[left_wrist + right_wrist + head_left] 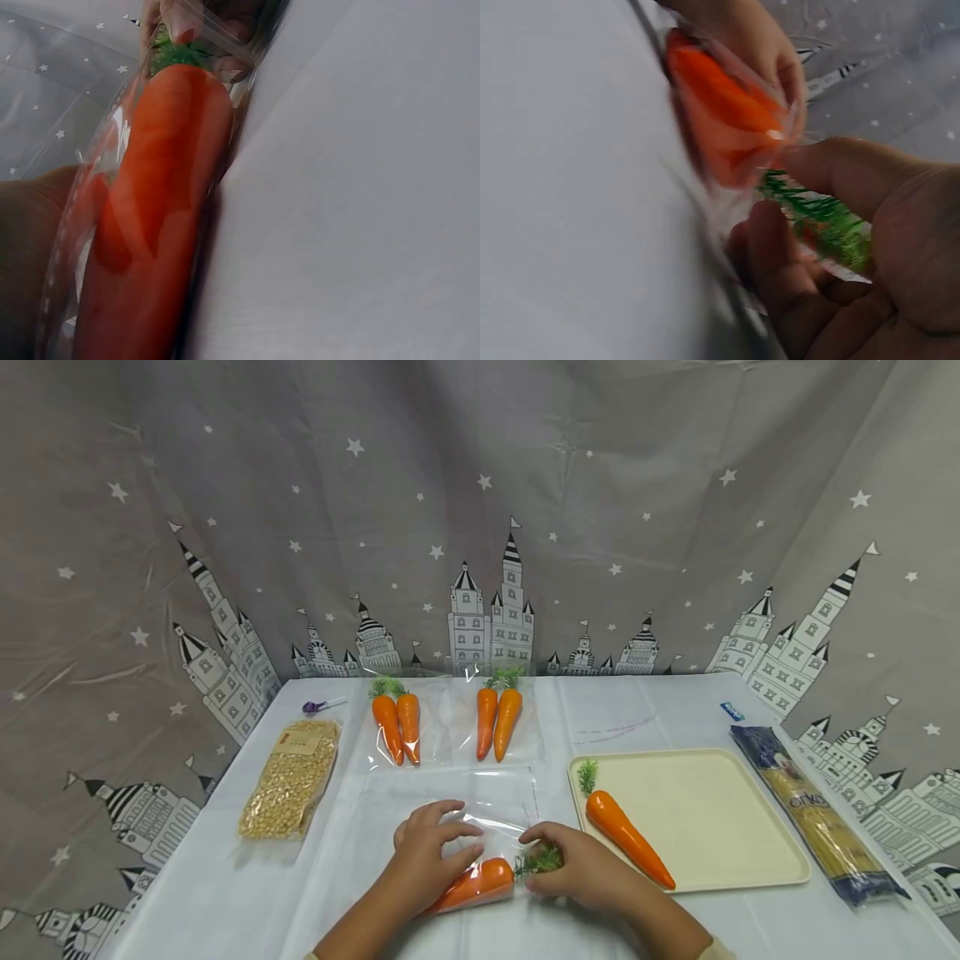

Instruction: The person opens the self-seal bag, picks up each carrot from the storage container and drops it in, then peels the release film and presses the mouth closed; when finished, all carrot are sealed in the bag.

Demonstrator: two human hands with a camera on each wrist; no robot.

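The person is working near the front edge of the white table [225,877], where the left hand [427,852] is lying with curled fingers over a clear plastic bag [480,814], pressing down the orange carrot [476,885] inside it, while the right hand [577,864] is pinching the carrot's green top [821,217] at the bag's mouth. The carrot is looking stiff, light and probably plastic, though blur is making that uncertain. The film is looking thin and slippery, so gripping the firm body through it is seeming safer than pulling the flimsy leaves.
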